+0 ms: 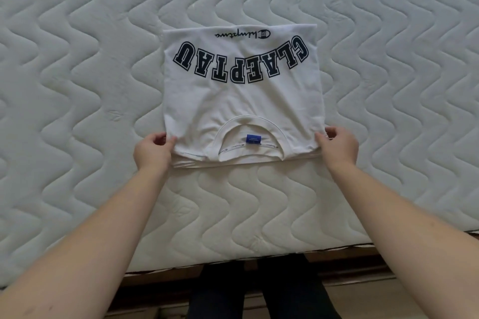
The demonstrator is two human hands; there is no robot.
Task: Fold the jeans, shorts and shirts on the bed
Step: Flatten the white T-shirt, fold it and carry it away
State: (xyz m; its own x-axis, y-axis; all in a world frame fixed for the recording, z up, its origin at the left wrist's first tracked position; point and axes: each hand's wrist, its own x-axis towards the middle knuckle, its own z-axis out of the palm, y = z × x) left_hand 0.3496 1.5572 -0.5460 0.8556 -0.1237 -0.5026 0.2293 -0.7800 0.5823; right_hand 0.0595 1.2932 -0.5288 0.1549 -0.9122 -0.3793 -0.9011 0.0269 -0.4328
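Note:
A white T-shirt (241, 101) with dark block lettering lies folded into a rectangle on the bed, collar and blue neck label toward me. My left hand (153, 150) pinches its near left corner between thumb and fingers. At the near right corner my right hand (338, 146) pinches the fabric the same way. Folded layers show along the near edge under the collar.
The white quilted mattress (77, 85) spreads out on every side of the shirt. Its near edge (233, 259) runs across the bottom of the view, with a wooden bed frame and my dark-trousered legs below it.

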